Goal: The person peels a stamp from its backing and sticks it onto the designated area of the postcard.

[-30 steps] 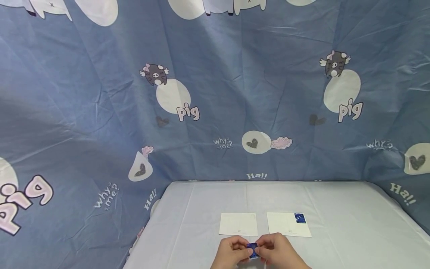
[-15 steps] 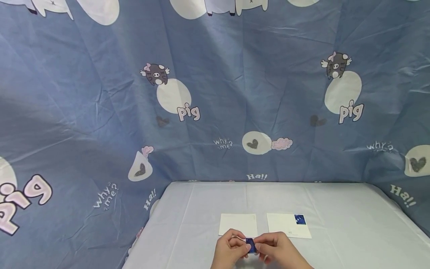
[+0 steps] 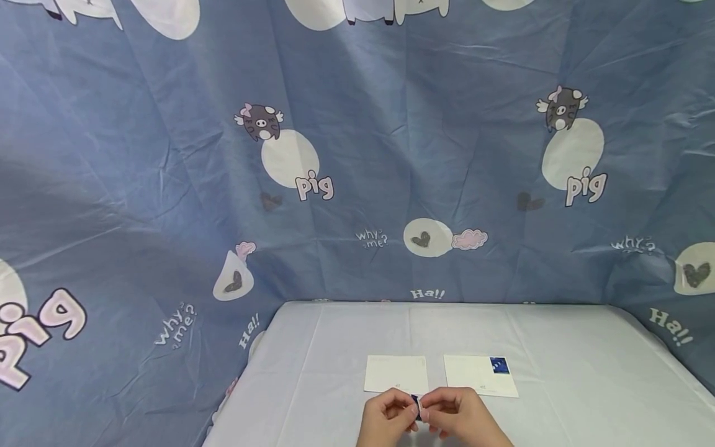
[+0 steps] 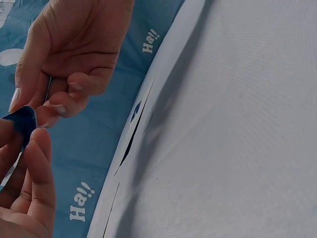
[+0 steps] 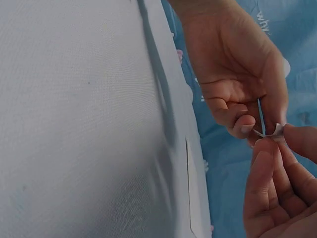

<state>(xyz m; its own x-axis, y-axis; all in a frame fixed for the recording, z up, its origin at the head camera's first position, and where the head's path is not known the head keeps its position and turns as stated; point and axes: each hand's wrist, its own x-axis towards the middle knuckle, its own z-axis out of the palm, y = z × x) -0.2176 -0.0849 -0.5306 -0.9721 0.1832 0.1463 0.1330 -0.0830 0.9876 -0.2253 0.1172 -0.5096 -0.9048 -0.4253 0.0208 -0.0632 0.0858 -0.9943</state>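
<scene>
A small dark blue stamp (image 4: 27, 118) is held up over the near part of the table, between both hands. My left hand (image 3: 386, 415) pinches its left side between thumb and fingers. From the other side, my right hand (image 3: 460, 412) pinches the right edge. The stamp is bent, its pale edge curling up in the right wrist view, and fingertips cover much of it. Just beyond the hands lie two white cards: a plain left card (image 3: 395, 371) and a right card (image 3: 472, 375) with a similar blue stamp (image 3: 499, 365) in its upper right corner.
A white cloth covers the table (image 3: 335, 329). Behind it and along its sides hangs a blue curtain (image 3: 357, 155) printed with pigs and lettering.
The held stamp was flat with its blue face showing; now it is bent and narrower in view, pale along its right part. Both hands rose slightly and have stayed close together.
</scene>
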